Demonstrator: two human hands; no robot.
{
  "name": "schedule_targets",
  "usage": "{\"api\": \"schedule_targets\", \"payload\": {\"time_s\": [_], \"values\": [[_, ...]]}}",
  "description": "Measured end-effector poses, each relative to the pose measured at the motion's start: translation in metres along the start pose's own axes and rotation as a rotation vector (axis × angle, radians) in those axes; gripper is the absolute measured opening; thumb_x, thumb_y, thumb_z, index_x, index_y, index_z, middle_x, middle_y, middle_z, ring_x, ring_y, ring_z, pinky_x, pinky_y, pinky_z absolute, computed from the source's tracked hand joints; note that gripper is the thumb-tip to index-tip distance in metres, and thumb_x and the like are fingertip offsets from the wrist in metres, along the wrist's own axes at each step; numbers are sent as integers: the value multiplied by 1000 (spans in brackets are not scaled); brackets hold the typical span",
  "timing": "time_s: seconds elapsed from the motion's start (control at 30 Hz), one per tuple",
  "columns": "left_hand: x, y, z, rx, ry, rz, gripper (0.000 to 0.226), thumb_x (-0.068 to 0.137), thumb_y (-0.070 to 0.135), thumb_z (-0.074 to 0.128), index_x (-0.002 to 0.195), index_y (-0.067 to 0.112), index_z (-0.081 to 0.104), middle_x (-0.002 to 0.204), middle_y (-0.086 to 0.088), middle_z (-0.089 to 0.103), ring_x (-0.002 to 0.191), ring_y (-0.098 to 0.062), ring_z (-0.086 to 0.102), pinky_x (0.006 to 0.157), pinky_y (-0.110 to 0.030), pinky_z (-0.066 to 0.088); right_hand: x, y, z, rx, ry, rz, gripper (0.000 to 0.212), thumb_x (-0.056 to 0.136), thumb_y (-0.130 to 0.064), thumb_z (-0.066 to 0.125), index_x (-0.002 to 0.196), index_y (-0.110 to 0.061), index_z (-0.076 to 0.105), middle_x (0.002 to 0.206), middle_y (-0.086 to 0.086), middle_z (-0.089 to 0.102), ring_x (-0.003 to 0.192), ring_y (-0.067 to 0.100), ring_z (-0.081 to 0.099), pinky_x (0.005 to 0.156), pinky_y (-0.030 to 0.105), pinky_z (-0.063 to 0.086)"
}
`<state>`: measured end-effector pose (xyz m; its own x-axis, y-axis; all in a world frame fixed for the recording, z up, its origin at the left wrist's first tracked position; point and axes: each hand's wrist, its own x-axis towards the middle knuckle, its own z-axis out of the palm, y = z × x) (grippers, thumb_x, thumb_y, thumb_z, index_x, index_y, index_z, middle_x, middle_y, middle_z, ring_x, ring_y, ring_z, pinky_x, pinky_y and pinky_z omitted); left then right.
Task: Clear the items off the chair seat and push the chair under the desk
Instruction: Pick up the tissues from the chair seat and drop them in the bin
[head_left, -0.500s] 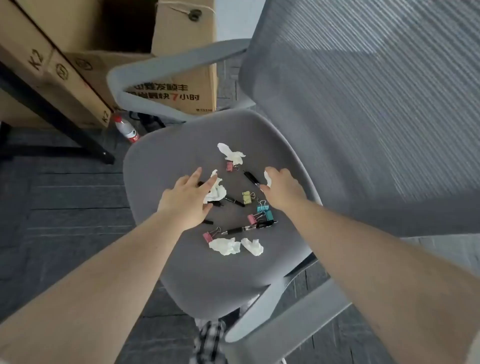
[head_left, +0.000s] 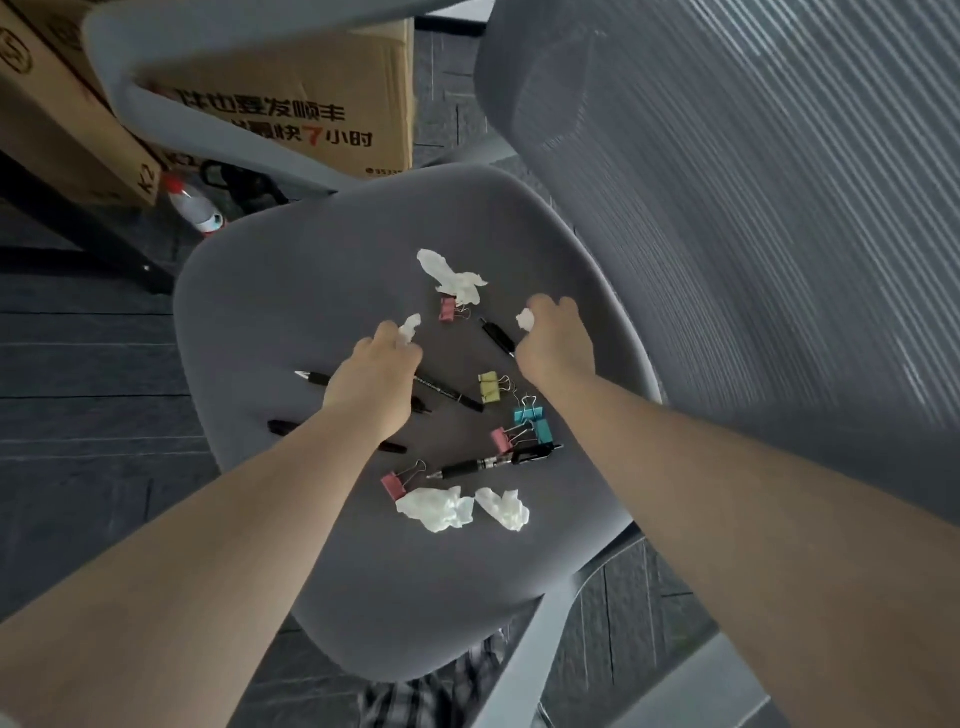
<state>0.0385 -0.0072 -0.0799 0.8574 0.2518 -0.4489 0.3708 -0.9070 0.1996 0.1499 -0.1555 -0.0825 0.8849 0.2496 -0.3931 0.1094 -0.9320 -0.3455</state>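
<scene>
Moved: your left hand (head_left: 371, 382) has closed round a tissue scrap (head_left: 410, 327); earlier it lay open.
Right hand (head_left: 556, 338): fisted on a small wad (head_left: 525, 319).
Left on chair seat (head_left: 291, 291): three tissues, five binder clips, several pens, mostly beside the yellow clip (head_left: 489, 387).
Progress: early; chair not yet pushed in.
Containers: cardboard box (head_left: 291, 104) behind seat, contents hidden.
</scene>
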Motion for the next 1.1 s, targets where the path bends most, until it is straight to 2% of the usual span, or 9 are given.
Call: {"api": "schedule_targets", "payload": {"time_s": [0.13,0.3,0.53,0.6,0.7,0.8,0.9,1.0,1.1], "values": [[-2,-5,-3,-52,123,43,26,86,-4,43,109,-1,57,111,-14,48,97,-34,47,64,-38,39,6,-22,-5,82,48,-96,30,84,0,44,111,-10,51,118,13,47,97,34,54,72,35,40],[-16,-7,1,-120,259,104,10,78,4,54,87,1,56,92,-12,52,86,-31,51,56,-32,33,27,-45,6,-26,-115,-252,58,88,-32,56,141,-20,35,136,11,45,124,33,41,92,44,41],[-23,-12,15,6,354,198,27,77,15,73,60,6,54,63,-8,52,54,-28,53,41,-17,17,38,-55,25,-115,23,-277,23,89,-16,56,109,-6,60,112,14,59,110,32,49,67,34,35],[-24,-13,11,28,326,175,25,76,7,70,58,5,52,62,-10,53,53,-28,50,44,-15,11,34,-55,22,-129,55,-290,21,89,-14,55,107,-4,61,112,15,56,109,32,48,67,33,32],[-31,-8,9,24,244,137,21,83,5,53,65,10,44,73,-12,56,72,-31,54,50,-28,26,26,-49,11,-94,74,-253,25,92,-18,53,113,-8,63,116,15,54,110,32,47,74,34,36],[-39,3,2,-68,147,113,12,84,6,45,80,11,35,78,-8,46,72,-31,49,56,-32,31,18,-41,-4,-28,75,-210,26,93,-19,52,114,-7,62,117,16,54,111,33,49,80,37,41],[-44,7,1,-155,64,103,17,86,3,42,102,7,45,97,-10,50,76,-35,54,61,-38,44,6,-33,-14,16,46,-180,24,96,-17,46,113,-7,58,115,14,59,105,33,56,74,34,39],[-50,5,8,-208,-38,111,20,87,-1,42,98,11,54,107,-4,51,81,-32,56,71,-40,51,-15,-23,-21,86,-61,-190,21,93,-10,46,112,-8,55,111,13,62,99,31,59,73,34,42],[-63,11,15,-171,-165,125,16,90,24,56,99,11,61,98,2,50,85,-25,55,72,-33,46,-45,-7,-25,86,-208,-273,29,89,-3,44,112,-11,60,111,13,55,93,30,57,76,32,44]]}}
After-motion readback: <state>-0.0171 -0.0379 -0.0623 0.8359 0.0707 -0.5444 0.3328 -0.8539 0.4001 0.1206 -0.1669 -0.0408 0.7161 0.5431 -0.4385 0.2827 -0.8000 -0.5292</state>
